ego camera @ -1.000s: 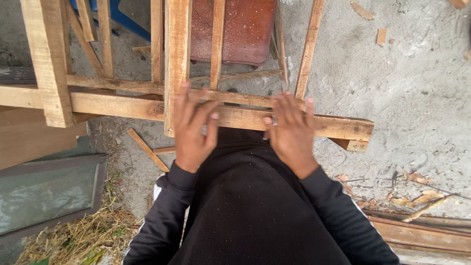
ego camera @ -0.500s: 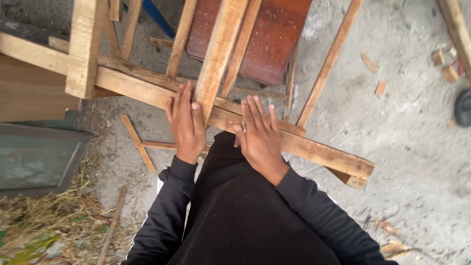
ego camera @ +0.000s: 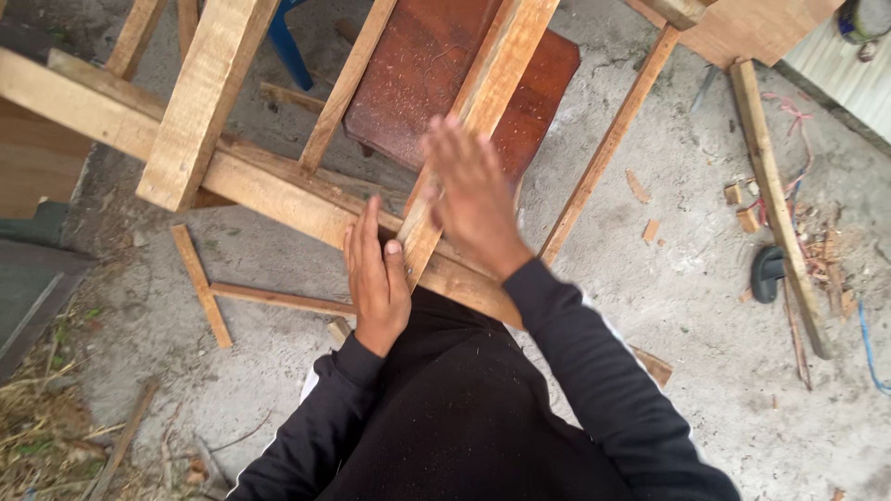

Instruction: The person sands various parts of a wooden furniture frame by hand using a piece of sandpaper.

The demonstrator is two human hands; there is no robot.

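A rough wooden frame of light beams fills the upper half of the head view. Its long cross beam (ego camera: pixel 278 199) runs diagonally from upper left toward me. An upright slat (ego camera: pixel 483 102) crosses over that beam. My left hand (ego camera: pixel 374 278) lies flat on the cross beam, thumb against the slat's lower end. My right hand (ego camera: pixel 471 195) is lifted above the slat, fingers spread, blurred, holding nothing. Both arms wear black sleeves.
A dark red board (ego camera: pixel 418 74) lies under the frame. Loose wood strips (ego camera: pixel 200 283) and offcuts (ego camera: pixel 747 218) lie on the concrete floor. A long plank (ego camera: pixel 775 204) and a dark shoe (ego camera: pixel 767 274) are at right. Dry grass is at lower left.
My right hand has lifted off the cross beam and moved up over the slat. My left hand has stayed on the beam. The camera view has swung to the right.
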